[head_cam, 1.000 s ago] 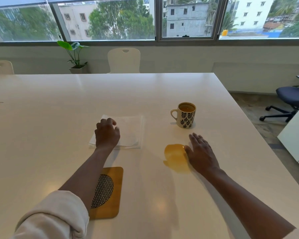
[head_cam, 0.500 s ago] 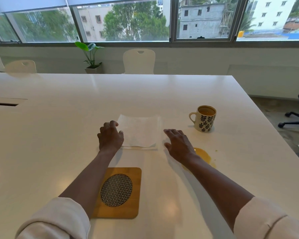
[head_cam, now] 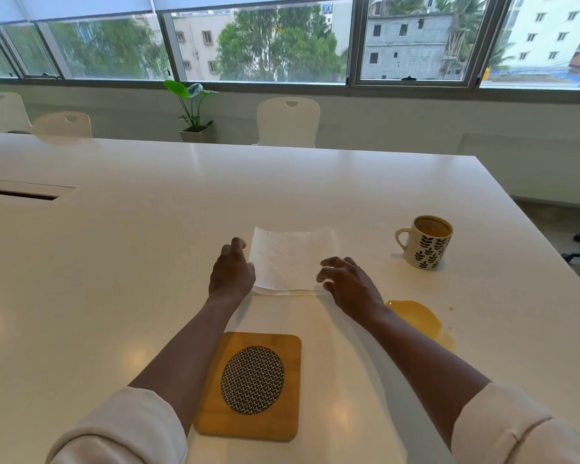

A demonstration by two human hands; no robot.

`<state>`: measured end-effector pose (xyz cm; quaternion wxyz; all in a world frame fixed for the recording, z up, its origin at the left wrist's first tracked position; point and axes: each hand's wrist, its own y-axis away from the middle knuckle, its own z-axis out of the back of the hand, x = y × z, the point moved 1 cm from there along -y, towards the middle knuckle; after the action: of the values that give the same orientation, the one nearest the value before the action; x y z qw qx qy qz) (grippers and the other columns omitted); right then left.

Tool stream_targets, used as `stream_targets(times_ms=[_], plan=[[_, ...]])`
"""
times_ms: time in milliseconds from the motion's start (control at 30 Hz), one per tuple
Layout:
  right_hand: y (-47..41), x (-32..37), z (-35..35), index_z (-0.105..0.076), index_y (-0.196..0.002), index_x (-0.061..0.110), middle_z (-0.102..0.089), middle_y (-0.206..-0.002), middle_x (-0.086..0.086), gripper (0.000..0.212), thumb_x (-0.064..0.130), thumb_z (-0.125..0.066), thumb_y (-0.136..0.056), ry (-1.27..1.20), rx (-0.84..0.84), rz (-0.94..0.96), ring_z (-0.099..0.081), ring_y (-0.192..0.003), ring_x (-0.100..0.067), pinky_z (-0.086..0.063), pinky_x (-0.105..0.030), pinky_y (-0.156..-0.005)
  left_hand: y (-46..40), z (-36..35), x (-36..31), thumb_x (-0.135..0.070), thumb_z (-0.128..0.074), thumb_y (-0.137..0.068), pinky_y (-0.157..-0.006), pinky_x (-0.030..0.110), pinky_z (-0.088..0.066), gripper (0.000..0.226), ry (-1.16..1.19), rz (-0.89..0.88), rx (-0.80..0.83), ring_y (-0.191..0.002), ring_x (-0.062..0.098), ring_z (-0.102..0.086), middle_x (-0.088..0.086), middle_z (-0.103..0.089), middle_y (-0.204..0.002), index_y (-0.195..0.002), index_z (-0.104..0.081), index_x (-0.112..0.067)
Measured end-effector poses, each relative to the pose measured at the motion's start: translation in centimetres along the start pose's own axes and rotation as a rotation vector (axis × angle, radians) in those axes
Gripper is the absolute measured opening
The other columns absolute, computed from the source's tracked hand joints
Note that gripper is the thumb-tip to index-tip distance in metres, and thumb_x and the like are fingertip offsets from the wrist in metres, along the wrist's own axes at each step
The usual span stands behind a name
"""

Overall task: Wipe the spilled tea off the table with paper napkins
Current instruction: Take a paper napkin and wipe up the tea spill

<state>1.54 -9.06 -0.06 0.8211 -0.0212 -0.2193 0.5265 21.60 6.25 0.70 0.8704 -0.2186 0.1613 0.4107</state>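
Right hand (head_cam: 350, 286) had come off the counter beside the tea puddle (head_cam: 416, 318) and crossed over to the right edge of the napkin stack (head_cam: 290, 261); view also swung left w/ it, so mug & spill sat further right than a sec before. Left hand (head_cam: 231, 274) hardly shifted, at the stack's left edge.

Hands: left lay w/ fingers loosely curled, fingertips touching the stack's left edge, apparently pinning it, not gripping. Right hovered at the stack's near-right corner, fingers bent & spread, nothing pinched yet; couldn't tell if tips actually touched paper.

Napkins lay flat mid-counter, between the hands, beyond the bamboo trivet (head_cam: 250, 385). Puddle lay toward the right edge of the counter (head_cam: 114, 262), partly hidden under the right forearm, well apart from the napkins, w/ a few stray drops just beside it. Leaf-print mug (head_cam: 427, 242) stood upright beyond the spill, tea inside.

Step in hand, by my read: peel a sheet off the top. To do it well: keep left pressing the stack so it doesn't slide, pinch only the top ply at the corner w/ thumb & forefinger, lift slowly. Forearm looked close over the puddle, so carry the napkin back w/o dragging the sleeve through tea, & stay clear of the mug.
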Motion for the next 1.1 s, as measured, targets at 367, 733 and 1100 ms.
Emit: stream_targets(times_ms=[367, 733, 1100], plan=[[-1.5, 0.6, 0.7, -0.074, -0.091, 0.012, -0.071, -0.093, -0.002, 0.020, -0.002, -0.060, -0.088, -0.193, -0.159, -0.153, -0.067, -0.085, -0.019, -0.055, -0.035, -0.078, -0.2, 1.0, 0.5, -0.019, -0.063, -0.092, -0.074, 0.033, -0.045, 0.039, 0.049, -0.006, -0.023, -0.096, 0.032, -0.063, 0.015, -0.056, -0.124, -0.126, -0.046, -0.013], [-3.8, 3.2, 4.4, -0.078, -0.085, 0.018, -0.070, -0.075, 0.014, 0.025, -0.002, -0.064, -0.081, -0.468, -0.343, -0.287, -0.063, -0.070, 0.011, -0.045, -0.001, -0.071, 1.5, 2.5, -0.8, -0.055, -0.045, -0.095, -0.090, 0.043, -0.043, 0.046, -0.098, -0.366, -0.227, -0.116, 0.025, -0.051, 0.004, -0.055, -0.128, -0.120, -0.054, -0.017], [-4.6, 6.0, 11.0, -0.077, -0.084, 0.024, -0.071, -0.076, 0.020, 0.021, 0.005, -0.073, -0.079, -0.586, -0.434, -0.164, -0.064, -0.070, 0.013, -0.043, 0.000, -0.065, 2.6, 3.4, -3.5, -0.069, -0.064, -0.074, -0.097, 0.044, -0.038, 0.078, -0.154, -0.496, -0.173, -0.117, 0.024, -0.057, 0.000, -0.057, -0.131, -0.133, -0.041, -0.023]])
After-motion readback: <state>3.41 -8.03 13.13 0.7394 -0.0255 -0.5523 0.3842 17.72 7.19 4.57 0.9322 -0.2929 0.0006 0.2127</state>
